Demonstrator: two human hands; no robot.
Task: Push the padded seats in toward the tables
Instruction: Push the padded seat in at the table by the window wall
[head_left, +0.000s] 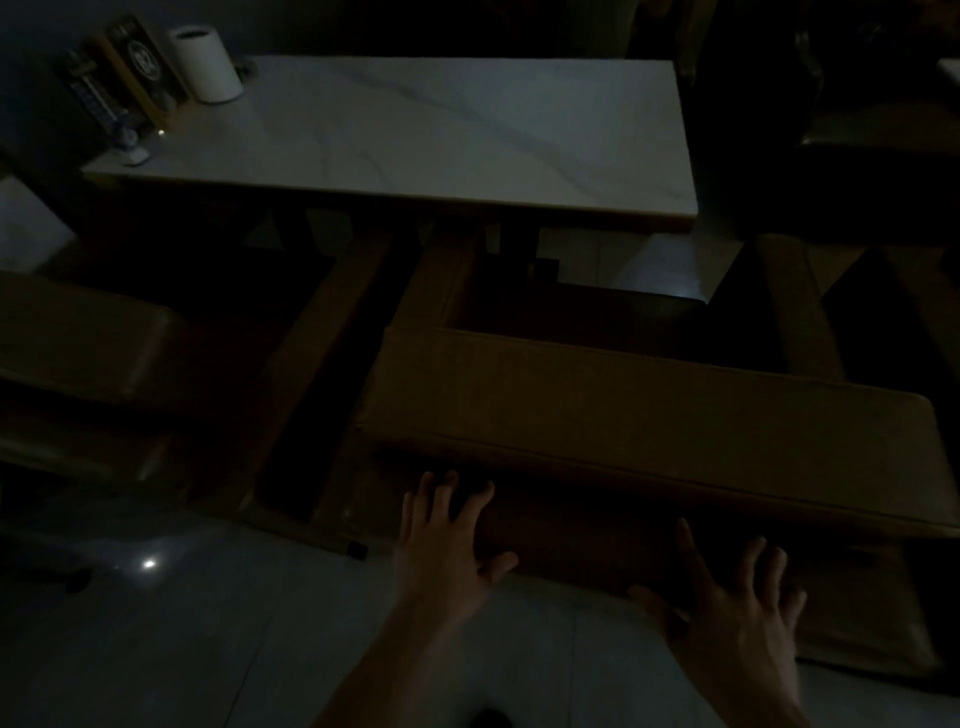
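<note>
The room is very dim. A brown padded seat (649, 415) stands in front of me, its thick backrest cushion nearest and its front facing a white marble table (441, 140). The seat's front end reaches under the table's near edge. My left hand (447, 540) lies with fingers spread against the dark back panel under the cushion, at its left end. My right hand (732, 608) presses the same panel further right, fingers also apart. Neither hand holds anything.
A second padded seat (88, 343) stands at the left, beside the same table. A white cylinder (207, 63) and a menu stand (140, 67) sit on the table's far left corner. More seating (878, 135) is at the far right. Pale tiled floor (182, 649) is beneath me.
</note>
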